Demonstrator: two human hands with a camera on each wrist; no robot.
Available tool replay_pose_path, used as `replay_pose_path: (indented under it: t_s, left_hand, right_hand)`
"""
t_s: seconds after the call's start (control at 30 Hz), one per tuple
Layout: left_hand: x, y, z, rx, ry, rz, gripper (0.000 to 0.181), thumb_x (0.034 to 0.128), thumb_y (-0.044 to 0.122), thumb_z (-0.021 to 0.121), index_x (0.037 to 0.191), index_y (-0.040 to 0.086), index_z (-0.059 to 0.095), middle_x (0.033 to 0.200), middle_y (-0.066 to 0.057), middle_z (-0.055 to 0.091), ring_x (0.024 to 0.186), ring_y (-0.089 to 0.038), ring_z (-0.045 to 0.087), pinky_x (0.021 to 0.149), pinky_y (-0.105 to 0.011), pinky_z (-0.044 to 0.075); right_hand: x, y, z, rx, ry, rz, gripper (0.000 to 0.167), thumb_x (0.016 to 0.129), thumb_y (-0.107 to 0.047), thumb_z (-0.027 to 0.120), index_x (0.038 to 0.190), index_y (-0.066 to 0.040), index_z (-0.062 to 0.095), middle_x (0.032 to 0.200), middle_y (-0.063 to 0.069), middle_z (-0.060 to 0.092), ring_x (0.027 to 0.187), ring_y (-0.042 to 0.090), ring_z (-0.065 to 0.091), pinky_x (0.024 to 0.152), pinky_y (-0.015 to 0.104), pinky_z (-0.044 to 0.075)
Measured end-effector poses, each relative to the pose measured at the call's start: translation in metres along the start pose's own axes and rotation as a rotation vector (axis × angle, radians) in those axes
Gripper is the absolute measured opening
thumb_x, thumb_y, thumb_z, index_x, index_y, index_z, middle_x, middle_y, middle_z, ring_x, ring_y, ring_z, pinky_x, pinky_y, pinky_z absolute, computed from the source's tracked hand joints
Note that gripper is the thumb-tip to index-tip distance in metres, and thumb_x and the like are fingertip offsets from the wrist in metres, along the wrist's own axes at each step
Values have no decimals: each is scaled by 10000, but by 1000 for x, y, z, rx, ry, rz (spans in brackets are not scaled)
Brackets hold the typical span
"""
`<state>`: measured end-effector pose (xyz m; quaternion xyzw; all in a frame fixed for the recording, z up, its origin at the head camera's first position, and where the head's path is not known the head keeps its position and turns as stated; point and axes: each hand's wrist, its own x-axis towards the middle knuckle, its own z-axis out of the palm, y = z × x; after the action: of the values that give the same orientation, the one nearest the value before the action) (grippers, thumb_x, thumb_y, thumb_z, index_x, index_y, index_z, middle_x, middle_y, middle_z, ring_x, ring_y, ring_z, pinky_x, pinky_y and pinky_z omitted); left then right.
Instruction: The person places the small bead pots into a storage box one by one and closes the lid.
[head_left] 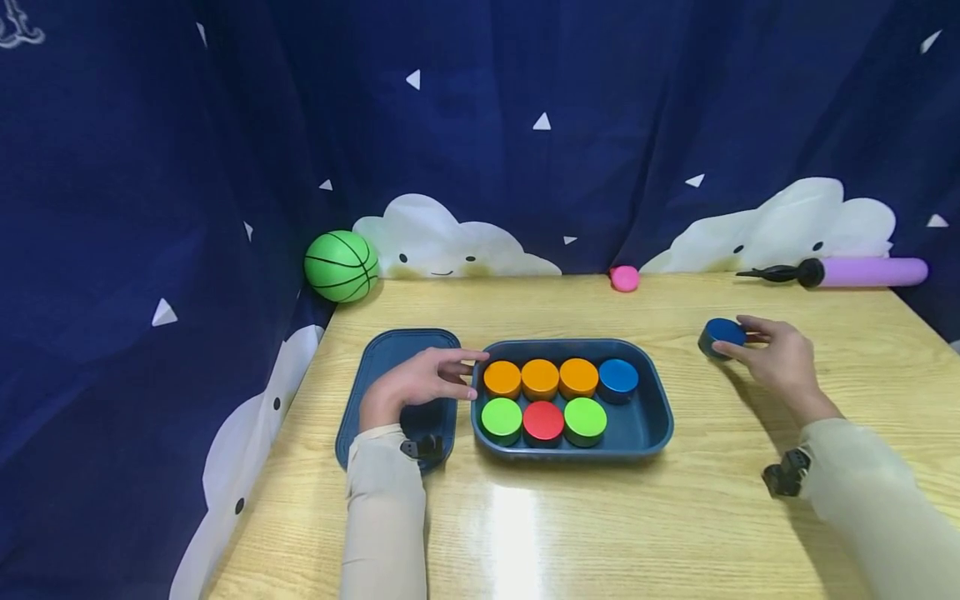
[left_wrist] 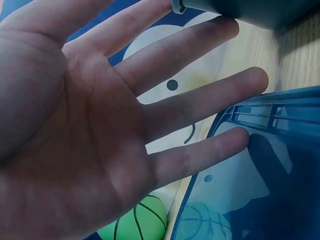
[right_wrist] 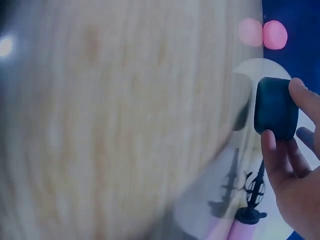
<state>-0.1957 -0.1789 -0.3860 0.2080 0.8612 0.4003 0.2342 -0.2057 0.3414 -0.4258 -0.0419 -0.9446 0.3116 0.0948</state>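
Note:
My right hand (head_left: 783, 360) pinches a short blue cylinder (head_left: 723, 335) between thumb and fingers, over the table right of the dark blue tray (head_left: 660, 421). In the right wrist view this cylinder (right_wrist: 274, 110) looks dark teal, with thumb and fingers at its edges. My left hand (head_left: 420, 383) reaches to the tray's left end. Its fingers (left_wrist: 195, 112) are spread and fairly straight, fingertips at the rim; contact is hard to tell. Inside the tray, three orange cylinders (head_left: 540, 379) and a blue one (head_left: 618, 379) form the back row; two green cylinders (head_left: 585, 419) flank a red one (head_left: 543, 422) in front.
A flat dark blue lid-like tray (head_left: 393, 354) lies partly under the left forearm. Along the back are a green ball (head_left: 341, 267), a small pink object (head_left: 624, 278) and a purple hand pump (head_left: 870, 272). A dark blue curtain (head_left: 480, 167) hangs behind the wooden table (head_left: 600, 533).

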Motion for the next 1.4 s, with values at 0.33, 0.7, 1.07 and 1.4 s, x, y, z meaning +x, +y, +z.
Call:
replay_pose_path:
  t_s: [0.33,0.7,1.07,1.4]
  left_hand:
    - [0,2,1,4,2,-8,615,922,236,753,1489,230,516,1450,-147,584,1299,-328,599,1135,-520,427]
    - [-1,3,1,7,1,-13,613,922,233,754,1488,227,518,1452,-155,579,1300,-329,598,1134,-523,427]
    - [-2,2,0,11,3,-29,610,923,251,753,1486,245,519,1455,-148,578,1312,-329,587,1135,-529,424]
    - [-1,3,0,4,7,-18,605,922,224,753,1482,226,525,1455,-155,577,1315,-345,582,1130,-527,431]
  right_hand:
    - [-22,-38,-8,55,51,-96,680,863,-379,805,1390,-7,591,1333,296,610,977,103,677,678,58,400]
    - [-69,-91,1,269,41,-239,568,840,-155,835,1347,-2,629,1194,150,627,917,-128,555,744,30,509]
    - [-96,-114,16,356,8,-311,585,769,-7,856,1318,-4,653,1175,80,623,960,-89,577,755,92,553]
    - [-112,-119,31,221,61,-449,566,688,-49,919,1215,0,716,1071,98,684,809,-38,648,726,90,539]
